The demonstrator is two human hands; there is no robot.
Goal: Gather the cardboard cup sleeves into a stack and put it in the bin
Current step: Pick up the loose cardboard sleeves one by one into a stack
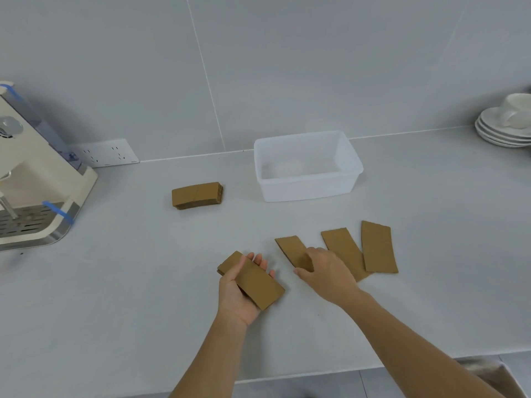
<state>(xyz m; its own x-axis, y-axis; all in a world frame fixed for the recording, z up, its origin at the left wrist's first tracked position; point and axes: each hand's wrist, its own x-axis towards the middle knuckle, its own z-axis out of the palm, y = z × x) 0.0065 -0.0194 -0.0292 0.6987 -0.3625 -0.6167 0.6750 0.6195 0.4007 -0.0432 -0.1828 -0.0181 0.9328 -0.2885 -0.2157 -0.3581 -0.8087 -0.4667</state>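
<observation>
My left hand (238, 294) holds a small stack of flat brown cardboard sleeves (255, 280) just above the counter. My right hand (327, 271) rests on a single sleeve (291, 249) lying flat, fingers curled over its near end. Two more single sleeves lie to the right, one (342, 248) partly under my right hand and one (377, 247) beside it. A separate stack of sleeves (197, 195) sits further back on the left. The clear plastic bin (307, 188) stands behind, with nothing brown inside.
A cream coffee machine (34, 179) fills the left edge. White saucers with a cup (508, 124) are stacked at the far right. A wall socket (105, 153) sits low on the back wall. The grey counter's front edge (316, 372) runs below my arms.
</observation>
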